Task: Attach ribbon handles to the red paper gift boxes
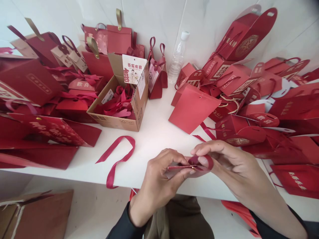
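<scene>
Low over the table's front edge, my left hand [163, 176] pinches the top edge of a small red gift box [200, 173] between thumb and fingers. My right hand [230, 166] has its fingers closed round a dark red strap [210, 162], which curves in a loop at the box's top. A small brass-coloured spot shows by my left thumb; most of the box is hidden by my hands. Left of them a loose red ribbon [128, 156] lies curled on the white table [154, 132]. Just beyond stands a plain red gift box [193, 108] with a small hole near its upper edge.
An open cardboard box [114, 123] holds red straps and ribbons. Red gift boxes crowd the left side, and more gift boxes [239, 129] are heaped at the right. A clear plastic bottle [178, 59] stands by the wall. On the floor at left is a brown carton [45, 212].
</scene>
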A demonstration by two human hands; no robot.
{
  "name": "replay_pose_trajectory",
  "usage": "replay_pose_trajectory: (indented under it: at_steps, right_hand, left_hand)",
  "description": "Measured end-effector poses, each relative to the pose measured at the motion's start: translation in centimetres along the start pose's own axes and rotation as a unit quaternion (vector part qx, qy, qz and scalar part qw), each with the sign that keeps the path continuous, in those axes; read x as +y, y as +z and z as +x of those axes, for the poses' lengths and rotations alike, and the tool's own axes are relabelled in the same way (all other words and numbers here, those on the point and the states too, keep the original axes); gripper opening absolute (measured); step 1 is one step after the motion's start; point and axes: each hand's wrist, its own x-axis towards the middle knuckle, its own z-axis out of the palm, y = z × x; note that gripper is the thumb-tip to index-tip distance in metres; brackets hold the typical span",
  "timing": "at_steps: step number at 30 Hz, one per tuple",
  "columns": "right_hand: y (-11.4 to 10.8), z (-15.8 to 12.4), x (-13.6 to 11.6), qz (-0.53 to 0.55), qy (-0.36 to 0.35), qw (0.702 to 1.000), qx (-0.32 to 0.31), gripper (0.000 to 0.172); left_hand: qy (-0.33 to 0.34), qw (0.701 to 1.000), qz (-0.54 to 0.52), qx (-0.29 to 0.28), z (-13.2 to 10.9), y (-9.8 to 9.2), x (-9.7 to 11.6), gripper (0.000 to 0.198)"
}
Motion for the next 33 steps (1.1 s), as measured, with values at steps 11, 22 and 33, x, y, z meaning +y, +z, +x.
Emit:
replay_pose_trajectory:
  at_steps: [11, 22, 33]
  right_hand:
    - [-0.37, -0.54, 0.23, -0.058, -0.051, 0.997, -0.013, 0.01]
    - [-0.18, -0.91, 0.32, -0.121, -0.133, 0.983, -0.036, 0.022]
    - [-0.5, -0.79, 0.03, -0.11, -0.115, 0.986, -0.047, 0.019]
  left_hand:
    - [-0.008, 1.0, -0.005, 0.018, 0.06, 0.14, 0.22, 0.008]
    - [0.012, 1.0, -0.003, 0.029, -0.06, 0.29, 0.1, 0.008]
    - [0.017, 0.999, 0.037, 0.015, -0.26, 0.18, 0.23, 0.014]
